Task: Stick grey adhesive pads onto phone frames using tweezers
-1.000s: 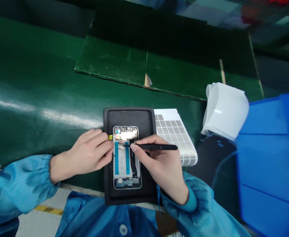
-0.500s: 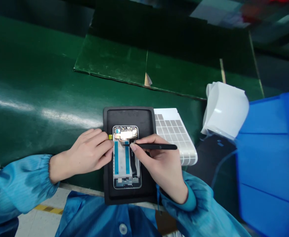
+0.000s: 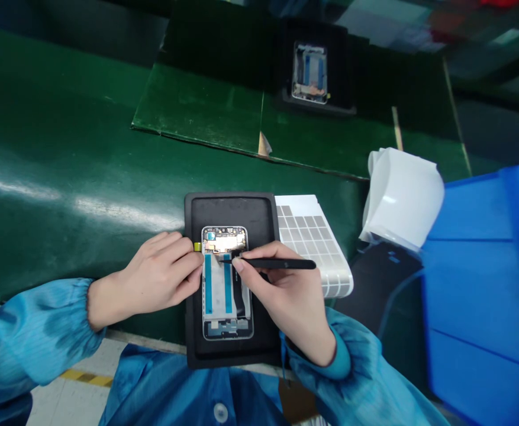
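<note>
Phone frame lies face up on a black mat. New since the last look, I see a second phone frame on its own mat, far up the green counter. My left hand presses the near frame's side. My right hand pinches black tweezers, tips at the top of a white film with blue stripes. A sheet of gray squares lies just beside the mat, which sits at the counter's near edge. A blue bin stands well to the right.
</note>
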Available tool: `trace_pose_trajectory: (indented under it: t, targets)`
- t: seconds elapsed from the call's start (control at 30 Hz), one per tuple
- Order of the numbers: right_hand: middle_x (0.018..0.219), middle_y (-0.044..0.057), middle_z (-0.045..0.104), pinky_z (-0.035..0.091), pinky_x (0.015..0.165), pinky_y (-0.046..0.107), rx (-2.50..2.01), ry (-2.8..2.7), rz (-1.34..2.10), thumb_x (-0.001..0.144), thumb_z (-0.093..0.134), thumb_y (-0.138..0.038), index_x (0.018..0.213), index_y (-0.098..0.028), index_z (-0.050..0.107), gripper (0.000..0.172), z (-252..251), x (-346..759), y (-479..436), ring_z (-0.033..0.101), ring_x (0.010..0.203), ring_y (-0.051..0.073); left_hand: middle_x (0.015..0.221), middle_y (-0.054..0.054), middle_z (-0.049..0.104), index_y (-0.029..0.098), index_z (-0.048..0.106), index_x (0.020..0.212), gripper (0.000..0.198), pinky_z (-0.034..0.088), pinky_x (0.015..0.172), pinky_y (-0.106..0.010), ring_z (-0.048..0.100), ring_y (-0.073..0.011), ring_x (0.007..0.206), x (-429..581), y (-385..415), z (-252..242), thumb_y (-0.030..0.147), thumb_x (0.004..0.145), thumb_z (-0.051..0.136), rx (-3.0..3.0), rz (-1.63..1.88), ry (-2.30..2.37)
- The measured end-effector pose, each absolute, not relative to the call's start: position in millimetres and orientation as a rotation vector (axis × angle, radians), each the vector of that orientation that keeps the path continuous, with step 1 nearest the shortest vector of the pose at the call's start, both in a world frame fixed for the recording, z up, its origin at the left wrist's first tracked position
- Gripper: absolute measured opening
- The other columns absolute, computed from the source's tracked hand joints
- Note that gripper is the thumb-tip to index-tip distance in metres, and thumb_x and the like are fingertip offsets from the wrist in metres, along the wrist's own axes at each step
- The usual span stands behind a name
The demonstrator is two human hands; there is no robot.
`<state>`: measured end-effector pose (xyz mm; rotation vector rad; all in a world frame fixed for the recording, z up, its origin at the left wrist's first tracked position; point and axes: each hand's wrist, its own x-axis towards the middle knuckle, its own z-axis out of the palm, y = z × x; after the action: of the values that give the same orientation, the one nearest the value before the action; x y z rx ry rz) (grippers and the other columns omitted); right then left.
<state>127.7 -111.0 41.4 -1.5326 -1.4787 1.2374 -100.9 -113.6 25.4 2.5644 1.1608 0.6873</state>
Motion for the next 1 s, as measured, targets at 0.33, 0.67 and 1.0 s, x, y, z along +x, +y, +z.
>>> trace_pose_trajectory:
  t: [0.33, 0.67, 1.0]
  targets:
    - [0.076, 0.002, 0.072, 0.057, 0.058, 0.029, -1.511, -1.506, 1.211, 0.082, 0.078, -0.031, 0.084, -0.022, 0.071, 0.012, 39.8, 128.2, -110.9, 0.069, 0.065, 0.017, 0.077, -0.005, 0.063, 0.014, 0.065, 0.092, 0.01, 0.046, 0.064, -0.032, 0.054, -0.0165, 0.07, -101.8, -114.1, 26.9, 0.018, 0.091, 0.056, 2.549, 0.734, 1.163]
    - [0.076, 0.003, 0.072, 0.057, 0.057, 0.029, -1.509, -1.551, 1.182, 0.083, 0.077, -0.032, 0.085, -0.022, 0.07, 0.012, 39.3, 128.0, -110.2, 0.069, 0.067, 0.018, 0.081, -0.005, 0.056, 0.017, 0.068, 0.109, 0.021, 0.044, 0.061, -0.032, 0.051, -0.0179, 0.071, -100.6, -112.7, 28.8, 0.026, 0.093, 0.058, 2.661, 0.7, 1.109]
    - [0.078, 0.001, 0.071, 0.057, 0.061, 0.03, -1.484, -1.486, 1.207, 0.084, 0.075, -0.028, 0.087, -0.023, 0.067, 0.01, 39.3, 128.2, -111.8, 0.069, 0.07, 0.017, 0.083, -0.006, 0.055, 0.017, 0.068, 0.115, 0.028, 0.038, 0.062, -0.033, 0.047, -0.0197, 0.072, -100.3, -114.9, 28.2, 0.031, 0.095, 0.055, 2.759, 0.581, 1.137]
